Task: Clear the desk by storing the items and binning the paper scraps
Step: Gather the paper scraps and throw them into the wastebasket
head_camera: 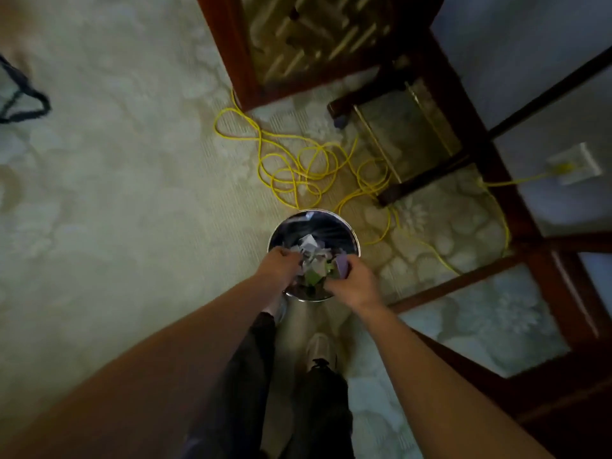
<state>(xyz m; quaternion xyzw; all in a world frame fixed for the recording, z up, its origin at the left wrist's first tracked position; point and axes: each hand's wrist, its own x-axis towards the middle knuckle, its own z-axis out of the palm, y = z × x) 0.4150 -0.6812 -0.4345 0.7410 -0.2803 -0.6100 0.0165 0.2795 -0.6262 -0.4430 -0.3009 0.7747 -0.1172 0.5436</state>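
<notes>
A round metal bin (344,226) with a dark liner stands on the carpet right in front of my feet. Both hands are held over its mouth. My left hand (280,263) and my right hand (352,284) together grip a bunch of paper scraps (314,260), white, green and purple, bunched between them above the bin. My right hand's fingers curl round a purple piece. How much paper lies loose inside the bin is hidden by the hands.
A tangled yellow cable (298,170) lies on the carpet beyond the bin and runs to a wall socket (574,164). A dark wooden glass-topped table (516,207) stands to the right, a wooden cabinet (238,71) at the back. A dark strap (23,94) lies far left.
</notes>
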